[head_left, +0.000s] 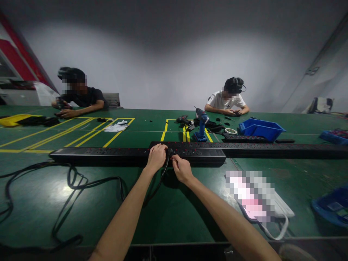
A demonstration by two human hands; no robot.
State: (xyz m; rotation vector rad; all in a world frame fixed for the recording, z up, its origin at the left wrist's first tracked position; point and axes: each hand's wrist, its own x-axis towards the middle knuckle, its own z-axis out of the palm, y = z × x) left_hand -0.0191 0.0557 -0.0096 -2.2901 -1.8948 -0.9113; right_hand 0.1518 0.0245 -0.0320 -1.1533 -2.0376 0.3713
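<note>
A long black power strip (108, 153) with a row of sockets and small red marks lies across the table in front of me. A black power plug (170, 151) sits on its top face between my hands, and its cord (163, 173) hangs down toward me. My left hand (157, 156) lies over the strip, fingers closed against the plug's left side. On the other side is my right hand (181, 168), with curled fingers and its fingertips at the plug's right side. Whether anything is inside the right fingers is hidden.
Behind lies a second long strip (272, 149). A blue cordless drill (201, 125) stands beyond it, near a blue bin (261, 128). Black cable (73, 181) loops at left. A phone (248, 203) lies at right. Two people (84, 99) sit opposite.
</note>
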